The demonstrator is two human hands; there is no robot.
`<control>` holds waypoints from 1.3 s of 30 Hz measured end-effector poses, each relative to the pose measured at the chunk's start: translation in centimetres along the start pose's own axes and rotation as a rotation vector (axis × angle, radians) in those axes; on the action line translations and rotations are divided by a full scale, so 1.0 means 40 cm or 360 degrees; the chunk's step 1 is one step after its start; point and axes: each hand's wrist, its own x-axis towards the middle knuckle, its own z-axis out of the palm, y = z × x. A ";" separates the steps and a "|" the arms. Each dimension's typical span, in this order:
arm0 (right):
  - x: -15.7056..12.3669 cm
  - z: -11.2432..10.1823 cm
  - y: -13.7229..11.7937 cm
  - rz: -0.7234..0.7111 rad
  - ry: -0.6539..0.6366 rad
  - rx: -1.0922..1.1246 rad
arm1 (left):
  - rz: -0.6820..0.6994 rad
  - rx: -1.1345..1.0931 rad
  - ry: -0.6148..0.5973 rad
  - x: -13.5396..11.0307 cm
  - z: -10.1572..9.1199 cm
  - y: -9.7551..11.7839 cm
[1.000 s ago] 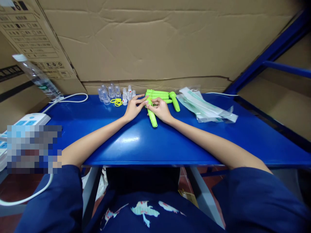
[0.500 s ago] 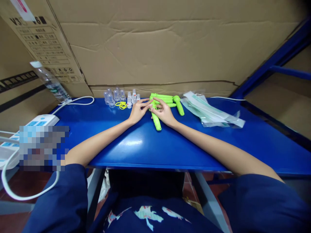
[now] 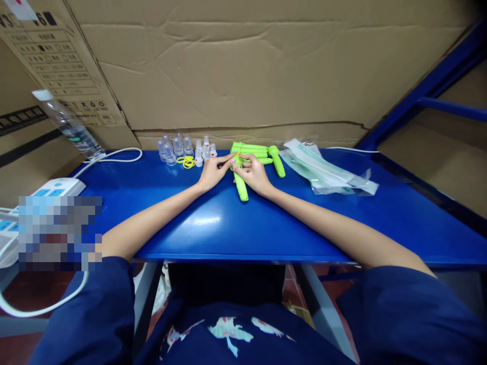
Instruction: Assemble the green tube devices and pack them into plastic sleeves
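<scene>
Your right hand (image 3: 256,177) pinches a green handle (image 3: 241,188), its lower end slanting toward you over the blue table (image 3: 205,238); your left hand (image 3: 213,175) has its fingertips at the upper end, gripping or merely touching, I can't tell. If your right pinch slips, the piece could knock the green handles (image 3: 251,148) just behind, or a leftward jerk could topple the small white-based pieces (image 3: 198,161). On the carton (image 3: 53,66), "V6" reads clearly; the bottle (image 3: 72,129) label doesn't.

right fingers (image 3: 240,171): hold green handle (image 3: 240,187) | left fingers (image 3: 222,159): at far end | blue table (image 3: 228,235)
</scene>
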 end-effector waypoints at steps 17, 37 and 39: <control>-0.001 0.007 -0.025 0.0036 -0.0015 0.0211 | 0.0084 -0.0072 -0.0179 0.007 0.008 -0.003; 0.001 0.004 -0.006 0.0010 0.0005 0.0068 | 0.0130 -0.0022 -0.0193 0.003 -0.002 0.013; 0.001 0.004 -0.006 0.0027 -0.0004 0.0084 | 0.0122 -0.0011 -0.0195 0.002 -0.002 0.014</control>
